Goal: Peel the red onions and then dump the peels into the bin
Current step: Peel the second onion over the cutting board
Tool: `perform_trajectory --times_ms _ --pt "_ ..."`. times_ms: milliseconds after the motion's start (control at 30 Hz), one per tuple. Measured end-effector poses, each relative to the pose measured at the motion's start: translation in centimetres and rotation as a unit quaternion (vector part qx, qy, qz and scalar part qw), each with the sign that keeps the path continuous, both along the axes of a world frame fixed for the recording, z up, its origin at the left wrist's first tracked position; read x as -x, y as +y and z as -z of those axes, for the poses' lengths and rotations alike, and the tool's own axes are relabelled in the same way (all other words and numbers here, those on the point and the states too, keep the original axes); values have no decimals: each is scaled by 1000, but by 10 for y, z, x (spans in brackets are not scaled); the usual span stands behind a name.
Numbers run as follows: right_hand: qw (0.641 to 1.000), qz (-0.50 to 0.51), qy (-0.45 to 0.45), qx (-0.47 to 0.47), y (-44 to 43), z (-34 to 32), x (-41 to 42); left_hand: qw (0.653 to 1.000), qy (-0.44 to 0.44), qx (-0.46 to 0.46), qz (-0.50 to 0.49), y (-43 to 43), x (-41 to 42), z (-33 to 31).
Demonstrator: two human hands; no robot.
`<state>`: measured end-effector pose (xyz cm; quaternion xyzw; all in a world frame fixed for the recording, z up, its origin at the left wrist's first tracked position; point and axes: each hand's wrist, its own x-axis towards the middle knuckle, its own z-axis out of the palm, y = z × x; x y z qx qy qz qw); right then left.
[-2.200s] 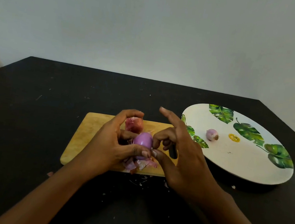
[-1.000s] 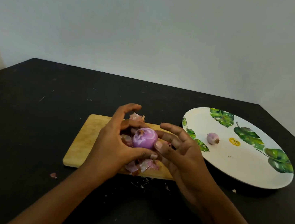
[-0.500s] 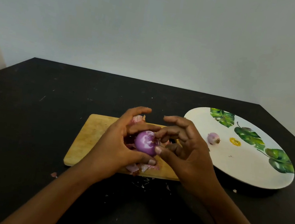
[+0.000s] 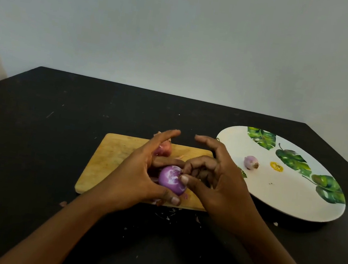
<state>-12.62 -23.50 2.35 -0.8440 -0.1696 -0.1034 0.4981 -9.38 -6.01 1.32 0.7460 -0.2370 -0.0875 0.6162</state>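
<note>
Where both thumbs meet: purple onion (image 4: 172, 179)
Left hand (image 4: 138, 171): curled, gripping it
Right hand (image 4: 221, 183): thumb, bent fingers pinching its top
Behind left fingers: second onion (image 4: 163, 150) on board (image 4: 108, 160)

A single wide-angle view, worn on the person's head, looks forward and down across the black table (image 4: 34, 134); it sits close above the near edge, so both forearms rise from the bottom of the frame; the left hand (image 4: 136, 171) and right hand (image 4: 221, 183) meet round the peeled onion (image 4: 170, 179) near the centre, over the cutting board (image 4: 109, 156); the plate (image 4: 282, 196) lies at right; the pale wall (image 4: 182, 32) fills the upper half.
</note>
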Motion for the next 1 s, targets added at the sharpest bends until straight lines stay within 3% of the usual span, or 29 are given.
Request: perform_trajectory --times_ms 200,500,800,1000 --pt "997 56 -53 -11 5 4 1 997 -38 -13 -64 -9 5 3" --pt "999 24 -8 41 7 6 4 995 -54 -24 -78 -10 5 4" --pt "993 64 -16 -96 8 7 -2 983 -112 -51 -136 -11 1 7" --pt "988 93 -7 -123 11 6 -2 969 -158 -89 -166 -16 6 7"
